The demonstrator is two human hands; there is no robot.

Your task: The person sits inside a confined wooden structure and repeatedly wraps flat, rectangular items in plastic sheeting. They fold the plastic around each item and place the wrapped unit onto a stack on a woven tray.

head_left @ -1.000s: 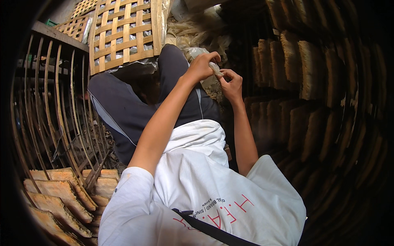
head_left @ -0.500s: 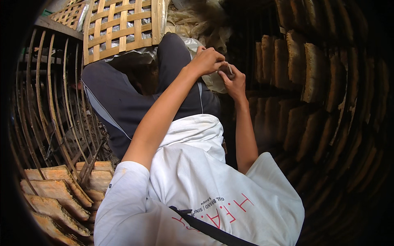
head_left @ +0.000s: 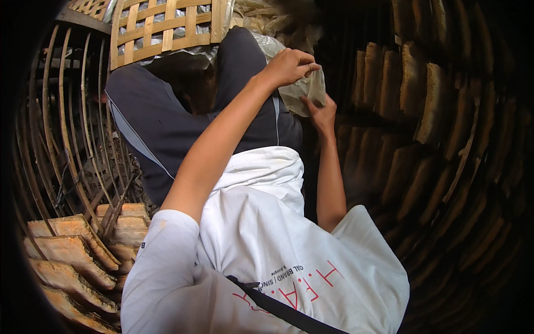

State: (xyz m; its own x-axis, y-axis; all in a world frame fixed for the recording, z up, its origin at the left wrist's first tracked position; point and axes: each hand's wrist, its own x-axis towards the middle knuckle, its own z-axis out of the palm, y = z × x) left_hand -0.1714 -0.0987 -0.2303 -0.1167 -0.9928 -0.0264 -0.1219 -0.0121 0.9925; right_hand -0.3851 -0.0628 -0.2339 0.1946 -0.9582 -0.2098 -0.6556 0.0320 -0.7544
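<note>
Beside my right knee, a thin translucent plastic bag or sheet (head_left: 315, 86) is stretched between both hands. My left hand (head_left: 290, 67) reaches across my lap and pinches its upper edge, fingers closed. Lower and to the right, my right hand (head_left: 324, 114) grips the lower edge between thumb and fingers, partly behind the plastic. More of the pale plastic hangs down by my thigh. Whether anything lies inside it, I cannot tell.
A woven bamboo panel (head_left: 167, 28) with silvery plastic beneath stands ahead of my knees. Crumpled translucent plastic (head_left: 267, 14) lies beyond. Thin upright sticks (head_left: 65, 111) form a rack at left, above brown slabs (head_left: 72, 250). Rows of similar slabs (head_left: 431, 103) fill the dark right side.
My hands have moved apart, the left one upward and the right one slightly down. The plastic, bunched between my fingers before, is now spread open between them.
</note>
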